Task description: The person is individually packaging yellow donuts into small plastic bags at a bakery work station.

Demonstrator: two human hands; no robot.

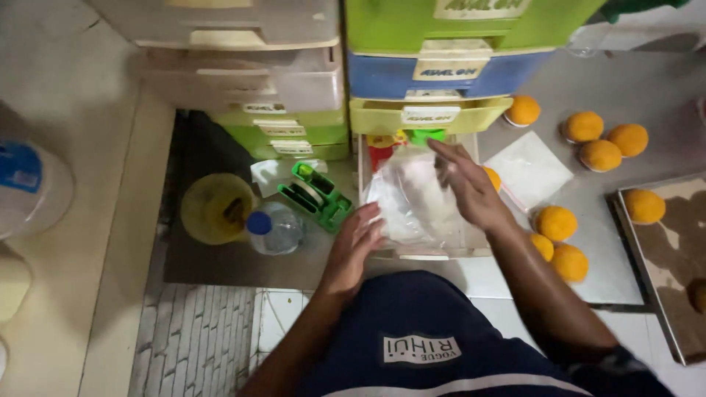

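Observation:
A pulled-out clear drawer lies open in front of me, filled with clear plastic bags. My left hand rests on the near left edge of the bags, fingers spread. My right hand reaches into the drawer from the right, fingers on the plastic; it is blurred, so whether it grips a bag is unclear. Several round orange buns lie on the floor to the right of the drawer.
Stacked plastic drawer units in green, blue and yellow and grey stand behind. A green tape dispenser, a blue-capped bottle, a yellow container, a flat stack of plastic bags and a metal tray surround me.

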